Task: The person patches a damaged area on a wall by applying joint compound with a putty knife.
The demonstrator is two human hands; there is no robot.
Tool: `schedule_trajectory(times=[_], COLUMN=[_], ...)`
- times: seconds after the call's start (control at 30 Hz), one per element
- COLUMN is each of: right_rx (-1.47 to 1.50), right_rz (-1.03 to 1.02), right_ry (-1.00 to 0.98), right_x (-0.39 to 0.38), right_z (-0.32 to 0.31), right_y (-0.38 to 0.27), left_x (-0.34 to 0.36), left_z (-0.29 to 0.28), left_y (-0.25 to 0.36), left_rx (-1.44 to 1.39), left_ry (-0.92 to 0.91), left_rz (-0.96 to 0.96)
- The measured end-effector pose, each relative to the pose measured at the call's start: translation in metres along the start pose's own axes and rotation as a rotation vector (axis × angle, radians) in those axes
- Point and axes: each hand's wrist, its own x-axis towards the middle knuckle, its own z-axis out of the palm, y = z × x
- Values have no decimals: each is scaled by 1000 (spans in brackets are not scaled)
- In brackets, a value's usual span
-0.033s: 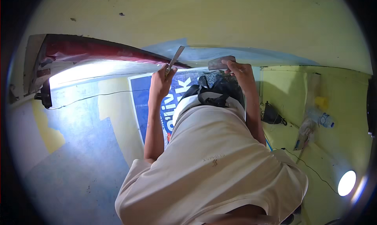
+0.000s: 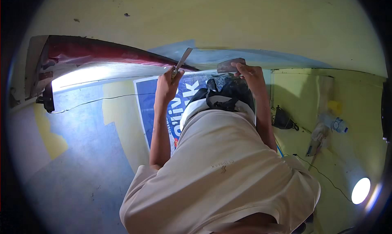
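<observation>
In front of me, my left hand (image 2: 167,83) is closed around the lower end of a slim flat-bladed metal tool (image 2: 183,61). It looks like a narrow spatula, its blade tilted up and to the right. At the same height on the other side, my right hand (image 2: 252,77) pinches a thin grey-brown rectangular plate (image 2: 226,66) by its right end. The plate is held roughly level, apart from the spatula. Whether it has a handle is hidden by my fingers.
A red and dark panel (image 2: 102,52) runs in from the left, its tip near my left hand. A blue printed sheet (image 2: 147,99) lies below. To the right are a dark pouch-like object (image 2: 283,119), a plastic bottle (image 2: 338,124) and a bright lamp (image 2: 361,190) with a cable.
</observation>
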Motion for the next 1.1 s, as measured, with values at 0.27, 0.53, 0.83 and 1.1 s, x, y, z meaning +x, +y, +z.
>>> schedule_trajectory(times=[0.27,0.53,0.83,1.1], right_rx=[-11,-30,-42,-11], right_rz=[8,-25,-27,-17], right_ry=[13,28,-1,39], right_x=[5,6,10,1], right_z=[-3,-5,1,-3], right_y=[-6,0,0,0], left_x=[15,19,19,18], left_z=[1,5,7,5], left_y=[-8,-5,-1,-10], left_rx=[35,85,42,46], left_ry=[-45,11,28,3], left_rz=[32,126,146,77])
